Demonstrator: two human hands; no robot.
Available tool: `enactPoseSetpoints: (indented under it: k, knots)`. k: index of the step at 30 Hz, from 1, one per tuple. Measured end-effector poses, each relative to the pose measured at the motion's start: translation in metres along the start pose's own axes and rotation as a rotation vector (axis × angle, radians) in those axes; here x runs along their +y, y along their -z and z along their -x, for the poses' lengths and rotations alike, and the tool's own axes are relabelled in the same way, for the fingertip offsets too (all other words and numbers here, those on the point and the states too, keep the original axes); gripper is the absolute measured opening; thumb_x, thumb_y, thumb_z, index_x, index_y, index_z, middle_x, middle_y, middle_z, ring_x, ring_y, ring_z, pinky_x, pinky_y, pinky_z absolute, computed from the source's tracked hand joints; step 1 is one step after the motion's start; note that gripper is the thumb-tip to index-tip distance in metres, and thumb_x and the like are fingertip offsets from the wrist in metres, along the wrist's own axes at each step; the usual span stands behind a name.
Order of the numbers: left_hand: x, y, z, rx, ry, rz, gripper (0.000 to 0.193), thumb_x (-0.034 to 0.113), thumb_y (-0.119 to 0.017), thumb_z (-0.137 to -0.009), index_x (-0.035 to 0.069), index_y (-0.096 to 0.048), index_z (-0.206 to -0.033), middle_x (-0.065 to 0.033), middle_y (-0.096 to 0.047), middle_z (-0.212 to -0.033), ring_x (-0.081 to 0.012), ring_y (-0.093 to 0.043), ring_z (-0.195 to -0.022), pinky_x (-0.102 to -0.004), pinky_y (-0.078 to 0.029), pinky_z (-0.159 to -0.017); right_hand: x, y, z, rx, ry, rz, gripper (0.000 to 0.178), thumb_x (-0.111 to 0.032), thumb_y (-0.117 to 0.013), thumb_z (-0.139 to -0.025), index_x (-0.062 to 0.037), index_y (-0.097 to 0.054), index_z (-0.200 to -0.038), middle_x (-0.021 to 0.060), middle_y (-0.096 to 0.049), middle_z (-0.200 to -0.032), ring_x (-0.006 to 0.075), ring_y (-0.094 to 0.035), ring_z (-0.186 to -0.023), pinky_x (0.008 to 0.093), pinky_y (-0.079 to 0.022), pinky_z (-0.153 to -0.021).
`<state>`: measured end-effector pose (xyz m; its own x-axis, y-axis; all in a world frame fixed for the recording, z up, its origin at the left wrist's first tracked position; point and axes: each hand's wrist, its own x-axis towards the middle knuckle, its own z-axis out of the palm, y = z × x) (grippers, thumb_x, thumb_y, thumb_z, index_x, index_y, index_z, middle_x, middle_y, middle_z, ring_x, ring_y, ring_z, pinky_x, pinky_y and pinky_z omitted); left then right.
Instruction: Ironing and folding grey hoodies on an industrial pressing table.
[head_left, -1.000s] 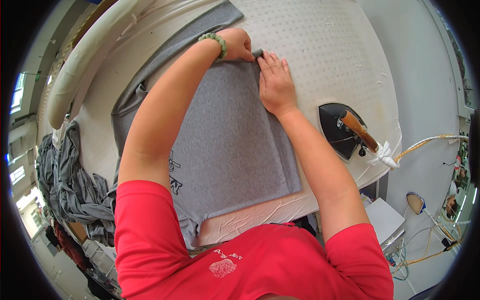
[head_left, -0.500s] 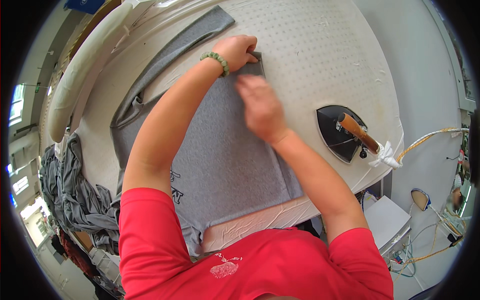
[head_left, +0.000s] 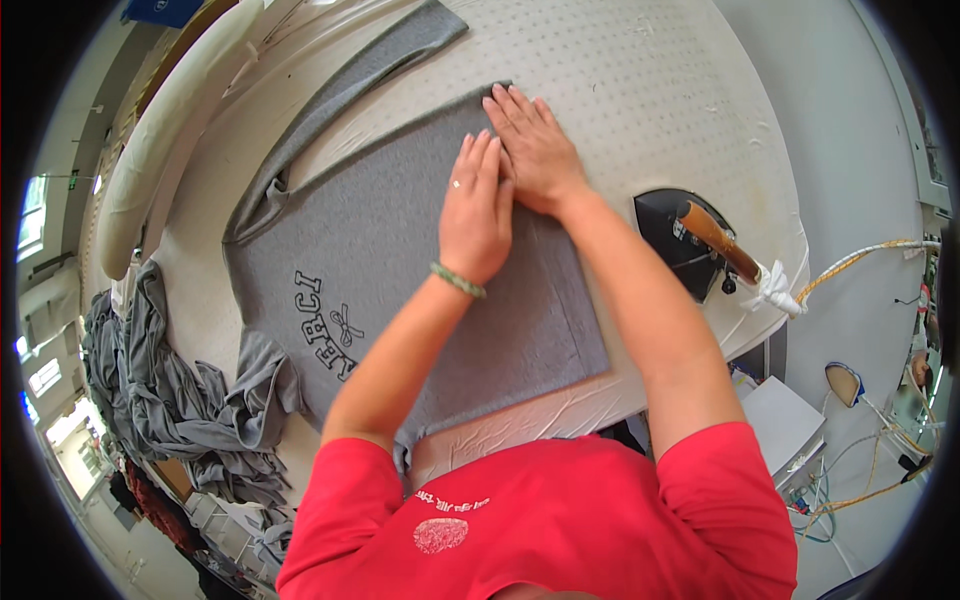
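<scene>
A grey sweatshirt (head_left: 400, 190) with dark lettering and a small bow print lies spread on the padded ironing table. Its hem edge is toward the right, and one sleeve (head_left: 350, 92) stretches away at the far left. My right hand (head_left: 535, 150) rests flat, fingers straight, on the garment near its far right corner. Just left of it, my left hand (head_left: 475, 205) presses flat on the fabric with fingers extended, touching the right hand. A green bead bracelet (head_left: 458, 280) circles my left wrist. Neither hand grips anything.
An iron (head_left: 690, 240) with a wooden handle rests on the table's right side, its cord running off right. Rumpled grey garments (head_left: 170, 370) hang over the left edge. A long padded pressing arm (head_left: 165, 140) stands at far left. White sheets (head_left: 780, 425) lie below the table's right edge.
My left hand has let go of the far corner and come nearer, now lying flat. My right hand has moved up to the corner. The sweatshirt's lettering shows more.
</scene>
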<state>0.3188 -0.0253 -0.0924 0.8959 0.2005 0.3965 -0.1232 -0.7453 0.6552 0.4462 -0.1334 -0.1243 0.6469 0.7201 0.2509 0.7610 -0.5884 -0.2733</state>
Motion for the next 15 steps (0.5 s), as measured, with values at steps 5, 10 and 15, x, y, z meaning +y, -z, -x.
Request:
enactPoseSetpoints:
  k: [5,10,15]
  knots:
    - [0.055,-0.014,0.054,-0.201,0.157,-0.254,0.074,0.031,-0.060,-0.101,-0.008,-0.034,-0.158,-0.0258,-0.027,-0.169,-0.0423,-0.022,-0.159,-0.0509,-0.016,-0.130,0.006,0.002,-0.006,-0.029,0.038,-0.017,0.064,-0.041,-0.046,-0.106,-0.0064,-0.040,-0.160,0.0127,-0.036,-0.169,0.0298,-0.033,-0.157,0.0497,-0.022,-0.129]
    - [0.122,-0.026,0.135,-0.408,0.063,-0.228,0.080,0.042,-0.058,-0.099,-0.009,-0.037,-0.157,-0.0249,-0.029,-0.169,-0.0401,-0.019,-0.160,-0.0516,-0.013,-0.131,-0.013,0.011,0.014,-0.057,-0.001,0.063,0.062,-0.039,-0.047,-0.108,-0.0058,-0.040,-0.160,0.0167,-0.037,-0.168,0.0333,-0.031,-0.157,0.0499,-0.023,-0.128]
    - [0.141,-0.038,0.191,-0.498,0.011,-0.212,0.066,0.036,-0.063,-0.096,0.000,-0.053,-0.150,-0.0213,-0.042,-0.162,-0.0408,-0.027,-0.157,-0.0552,-0.016,-0.130,-0.090,0.022,0.111,-0.061,0.068,0.056,0.075,-0.045,-0.055,-0.105,-0.0003,-0.034,-0.161,0.0232,-0.030,-0.169,0.0380,-0.027,-0.158,0.0509,-0.020,-0.129]
